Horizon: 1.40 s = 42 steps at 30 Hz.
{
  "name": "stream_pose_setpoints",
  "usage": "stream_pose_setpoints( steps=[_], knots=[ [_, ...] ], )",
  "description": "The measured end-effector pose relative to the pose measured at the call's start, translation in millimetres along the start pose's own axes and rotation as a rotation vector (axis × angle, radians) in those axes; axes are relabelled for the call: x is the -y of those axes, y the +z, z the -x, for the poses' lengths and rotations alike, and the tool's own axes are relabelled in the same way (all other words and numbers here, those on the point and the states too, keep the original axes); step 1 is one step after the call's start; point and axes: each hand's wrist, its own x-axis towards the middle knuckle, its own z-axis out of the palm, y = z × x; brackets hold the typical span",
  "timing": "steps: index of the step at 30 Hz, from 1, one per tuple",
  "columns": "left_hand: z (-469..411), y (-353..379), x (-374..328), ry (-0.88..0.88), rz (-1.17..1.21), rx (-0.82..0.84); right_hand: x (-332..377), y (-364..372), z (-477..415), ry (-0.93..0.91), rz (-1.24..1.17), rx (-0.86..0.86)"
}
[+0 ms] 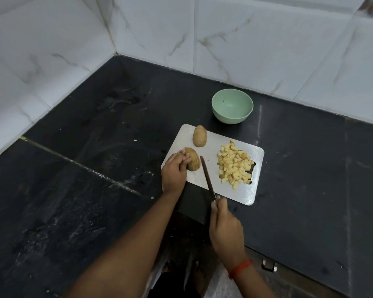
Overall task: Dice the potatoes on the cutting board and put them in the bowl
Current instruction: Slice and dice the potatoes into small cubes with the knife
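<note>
Left hand: grips potato on board.
Right hand: holds knife, blade beside potato.
Dice: heaped on board's right.
Bowl: beyond board, apart.

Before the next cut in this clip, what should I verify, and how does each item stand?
1. Left hand steadies the near potato on the cutting board: ok.
2. Right hand holds the knife, which is just right of that potato: ok.
3. Left fingers are clear of the knife's path: cannot tell, as they curl over the potato close to the knife.
4. Diced pile lies apart on the board's right side: ok.
5. Second potato rests at the far edge, out of the way: ok.
6. Bowl stands empty beyond the board: ok.
</note>
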Motion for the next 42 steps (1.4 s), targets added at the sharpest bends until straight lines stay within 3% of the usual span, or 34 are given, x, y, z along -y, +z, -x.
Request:
stream_pose_setpoints(
  steps=[2,7,11,16,21,31,34,37,39,42],
  knots=[
    [0.2,-0.3,0.9,-0.009,0.011,0.003,8.5,1.8,-27.0,0.008,-0.033,-0.054],
    [-1.6,-6.1,2.5,-0.095,0.134,0.008,24.1,26.2,-79.8,-0.039,0.005,-0.004],
    [-4.8,-16.2,10.3,-0.235,0.286,0.157,17.3,42.1,-84.7,-0.035,-0.025,-0.053],
    [-2.9,-21.8,16.2,-0.239,0.279,0.276,11.0,49.0,-79.3,-0.108,0.033,-0.125],
    [-2.1,-22.9,11.3,-0.117,0.2,0.251,9.8,53.2,-84.7,-0.097,0.102,-0.075],
    [-0.1,-21.5,8.8,-0.104,0.152,0.196,10.3,53.7,-85.6,-0.098,0.158,-0.079],
    [-0.5,-19.8,11.7,-0.096,0.138,0.201,8.4,49.4,-83.3,-0.041,-0.011,-0.074],
    [-3.6,-22.4,14.0,-0.12,0.178,0.252,5.7,38.6,-79.3,0.093,-0.467,-0.139],
    [-13.3,-27.0,12.6,-0.043,0.07,0.355,4.5,33.4,-80.5,0.149,-0.644,-0.208],
    [-34.2,-34.3,4.8,0.149,-0.136,0.493,5.6,31.7,-82.1,0.176,-0.715,-0.275]
  ],
)
